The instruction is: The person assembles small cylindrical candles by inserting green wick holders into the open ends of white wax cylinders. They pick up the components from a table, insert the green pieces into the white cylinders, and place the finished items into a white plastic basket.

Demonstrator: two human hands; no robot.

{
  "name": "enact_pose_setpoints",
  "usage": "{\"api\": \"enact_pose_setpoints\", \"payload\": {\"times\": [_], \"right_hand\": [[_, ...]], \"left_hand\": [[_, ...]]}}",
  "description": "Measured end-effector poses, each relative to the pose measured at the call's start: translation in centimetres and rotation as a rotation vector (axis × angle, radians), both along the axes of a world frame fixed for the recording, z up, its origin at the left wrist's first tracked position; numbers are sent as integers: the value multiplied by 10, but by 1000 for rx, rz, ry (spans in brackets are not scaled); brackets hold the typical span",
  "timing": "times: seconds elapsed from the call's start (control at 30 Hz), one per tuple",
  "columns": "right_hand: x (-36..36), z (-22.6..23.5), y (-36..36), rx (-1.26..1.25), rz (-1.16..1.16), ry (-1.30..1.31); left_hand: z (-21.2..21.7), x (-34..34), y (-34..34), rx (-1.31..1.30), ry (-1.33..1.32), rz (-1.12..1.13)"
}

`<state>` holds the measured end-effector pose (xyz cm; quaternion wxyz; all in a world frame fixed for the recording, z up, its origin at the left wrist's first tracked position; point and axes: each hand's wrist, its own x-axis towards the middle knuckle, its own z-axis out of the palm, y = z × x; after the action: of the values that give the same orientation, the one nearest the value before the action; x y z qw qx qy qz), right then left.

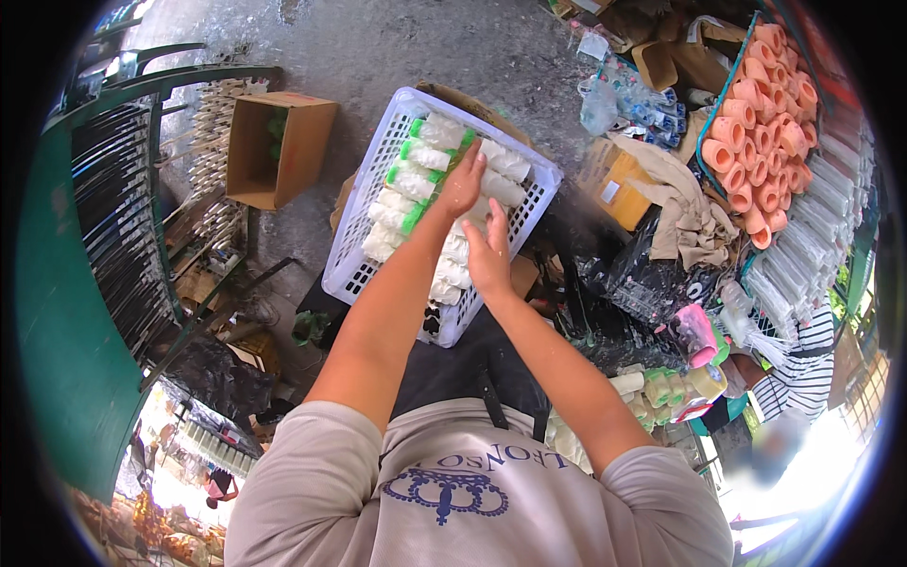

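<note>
A pale lavender plastic crate (373, 161) with slotted sides sits before me, tilted in view. Inside lie rows of white, soft-looking rolls (413, 180); several in the left rows have bright green ends. Over the middle of the crate, my left hand (463, 182) reaches with fingers stretched out, on top of the rolls or just above them. My right hand (488, 253) is nearer to me, beside the left wrist, its fingers extended and palm turned left. Neither hand visibly grips a roll. My forearms and hands hide part of the middle rows.
An open cardboard box (282, 151) stands left of the crate, by a dark rack of thin rods (113, 189). To the right are a heap of orange hollow tubes (765, 123), clear-wrapped bundles (803, 241) and a beige cloth (680, 194). A person in a striped top (798, 364) is at lower right.
</note>
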<state>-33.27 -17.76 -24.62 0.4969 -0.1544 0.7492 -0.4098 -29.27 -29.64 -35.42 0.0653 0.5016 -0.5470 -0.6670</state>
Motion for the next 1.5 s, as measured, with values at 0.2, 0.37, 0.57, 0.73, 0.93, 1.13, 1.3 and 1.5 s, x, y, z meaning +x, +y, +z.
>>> {"api": "enact_pose_setpoints", "payload": {"times": [0.2,0.37,0.57,0.73,0.93,1.13,1.3,1.5], "right_hand": [[26,-36,1,198,-339,51],[34,-50,-4,243,-315,158],[32,-34,7,151,-344,-39],[-1,34,45,-30,-456,-588],[19,41,60,-33,-397,-464],[39,39,69,-37,-324,-318],[54,66,70,-61,149,412],[69,24,93,-180,362,1003]], "left_hand": [[-25,20,5,108,89,40],[-12,15,22,3,23,-33],[-25,44,10,205,133,131],[0,96,36,117,-14,-117],[-3,102,91,12,9,-89],[-2,131,71,318,172,323],[-53,147,113,283,-6,115],[11,149,99,222,-66,-105]]}}
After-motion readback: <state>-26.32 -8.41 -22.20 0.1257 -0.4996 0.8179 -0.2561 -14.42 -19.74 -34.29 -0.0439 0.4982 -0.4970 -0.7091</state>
